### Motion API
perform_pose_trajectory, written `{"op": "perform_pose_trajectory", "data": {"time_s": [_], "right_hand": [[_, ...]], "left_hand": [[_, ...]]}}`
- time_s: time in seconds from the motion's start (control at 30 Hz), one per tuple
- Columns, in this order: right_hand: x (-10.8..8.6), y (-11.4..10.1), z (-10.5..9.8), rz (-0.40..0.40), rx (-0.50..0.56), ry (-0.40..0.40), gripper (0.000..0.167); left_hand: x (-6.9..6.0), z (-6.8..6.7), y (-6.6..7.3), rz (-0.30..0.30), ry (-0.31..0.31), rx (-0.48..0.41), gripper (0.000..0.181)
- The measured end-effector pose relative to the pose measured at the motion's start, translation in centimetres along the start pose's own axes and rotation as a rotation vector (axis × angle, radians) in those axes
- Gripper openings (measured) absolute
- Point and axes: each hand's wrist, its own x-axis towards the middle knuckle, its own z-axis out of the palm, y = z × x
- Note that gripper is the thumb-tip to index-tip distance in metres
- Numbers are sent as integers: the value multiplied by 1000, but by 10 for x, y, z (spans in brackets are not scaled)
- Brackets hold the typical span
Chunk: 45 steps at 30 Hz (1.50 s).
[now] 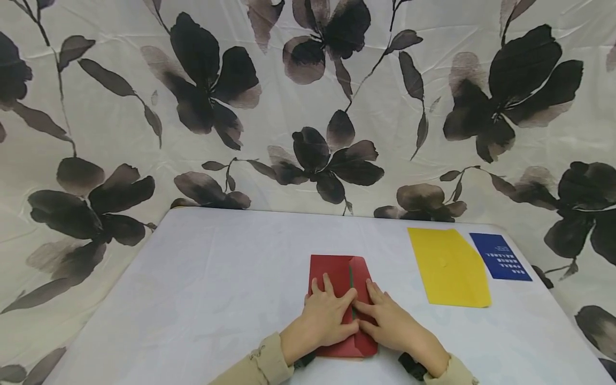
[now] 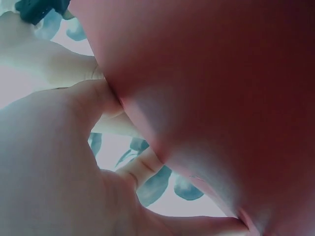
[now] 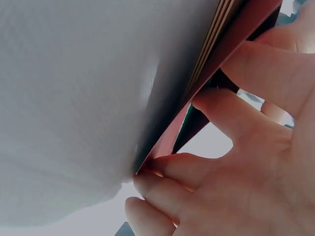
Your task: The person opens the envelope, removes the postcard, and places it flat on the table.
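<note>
A red sheet of paper, its right side folded over toward the middle, lies on the white table in the head view. A thin green strip shows along the fold's inner edge. My left hand rests spread on the red paper, fingers fairly straight. On the folded flap, my right hand presses with extended fingers, its thumb close to the left thumb. In the right wrist view, several tan layers show under the red edge. Red paper fills much of the left wrist view.
Toward the right of the white table lies a yellow paper. Beside it is a blue card with white print. A floral cloth hangs behind the table's far edge.
</note>
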Motion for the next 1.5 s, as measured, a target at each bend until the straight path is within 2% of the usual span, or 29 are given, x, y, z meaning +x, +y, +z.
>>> {"op": "perform_pose_trajectory", "data": {"time_s": [0.6, 1.0, 1.2, 1.5], "right_hand": [[4, 6, -6, 2, 136, -13, 41], [5, 14, -8, 16, 152, -26, 40], [5, 14, -11, 23, 137, -19, 37], [7, 16, -10, -4, 134, 6, 34]], "left_hand": [[1, 2, 0, -13, -14, 14, 54], [0, 1, 1, -16, -22, 26, 52], [1, 2, 1, -9, -30, 59, 59], [2, 4, 0, -10, -26, 70, 58]]}}
